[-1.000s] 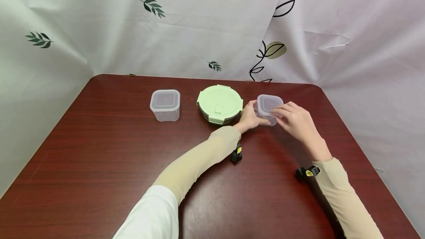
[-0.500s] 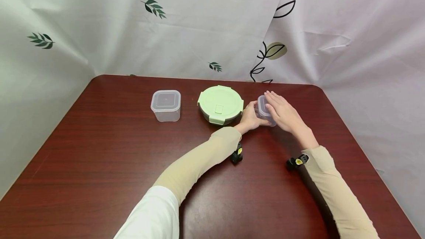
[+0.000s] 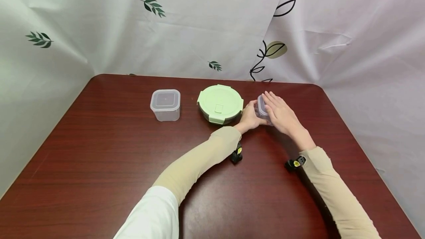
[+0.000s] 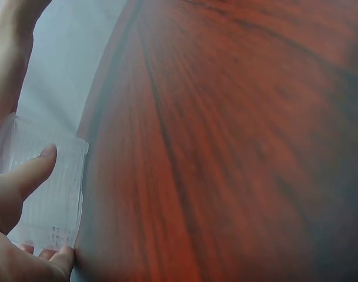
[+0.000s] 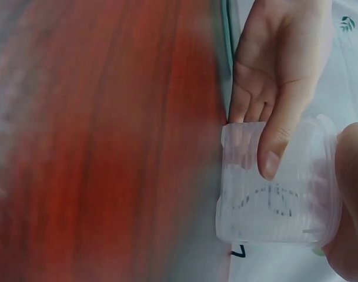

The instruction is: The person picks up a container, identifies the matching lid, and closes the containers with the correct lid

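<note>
At the right of the head view, my left hand (image 3: 249,116) grips a small clear plastic food container (image 3: 261,105) from its left side. Its thumb lies across the near wall, as the right wrist view shows on the container (image 5: 249,205). The palm and straight fingers of my right hand (image 3: 281,114) rest over the container's lid, hiding most of it. In the left wrist view the left thumb presses on the ribbed wall of the container (image 4: 52,194). The container stands upright on the table (image 3: 109,158) and looks unfilled.
A round container with a pale green clip lid (image 3: 220,102) stands just left of my left hand. Farther left is a second clear lidded container (image 3: 165,105). A white leaf-print curtain (image 3: 186,40) hangs behind the table's far edge.
My right hand has moved from touching the lid's near right corner with bent fingers to lying flat across its top. My left hand keeps its grip in the same place.
</note>
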{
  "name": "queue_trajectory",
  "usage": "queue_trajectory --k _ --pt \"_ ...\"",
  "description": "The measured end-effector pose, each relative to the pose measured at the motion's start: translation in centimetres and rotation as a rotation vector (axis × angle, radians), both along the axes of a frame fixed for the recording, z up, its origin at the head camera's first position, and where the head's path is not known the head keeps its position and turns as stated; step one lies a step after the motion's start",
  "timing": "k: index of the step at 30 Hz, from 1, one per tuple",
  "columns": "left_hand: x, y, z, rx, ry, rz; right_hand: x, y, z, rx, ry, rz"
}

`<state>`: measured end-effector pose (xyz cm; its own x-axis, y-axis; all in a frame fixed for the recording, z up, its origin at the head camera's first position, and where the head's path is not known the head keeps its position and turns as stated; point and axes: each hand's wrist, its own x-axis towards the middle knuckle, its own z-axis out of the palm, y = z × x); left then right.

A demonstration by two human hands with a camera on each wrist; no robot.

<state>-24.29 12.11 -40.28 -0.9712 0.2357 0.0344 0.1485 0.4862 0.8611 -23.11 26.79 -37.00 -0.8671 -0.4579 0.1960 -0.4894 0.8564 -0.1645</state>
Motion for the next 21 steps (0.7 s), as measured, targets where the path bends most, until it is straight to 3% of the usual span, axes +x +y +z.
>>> queue_trajectory --k 7,21 --pt "0.25 0.05 0.13 -0.015 0.009 -0.030 0.25 0.21 -0.05 0.049 -0.007 -0.018" --pt "0.17 -0.24 0.19 -0.005 -0.004 -0.028 0.00 -0.19 0.59 0.063 -0.101 -0.021"
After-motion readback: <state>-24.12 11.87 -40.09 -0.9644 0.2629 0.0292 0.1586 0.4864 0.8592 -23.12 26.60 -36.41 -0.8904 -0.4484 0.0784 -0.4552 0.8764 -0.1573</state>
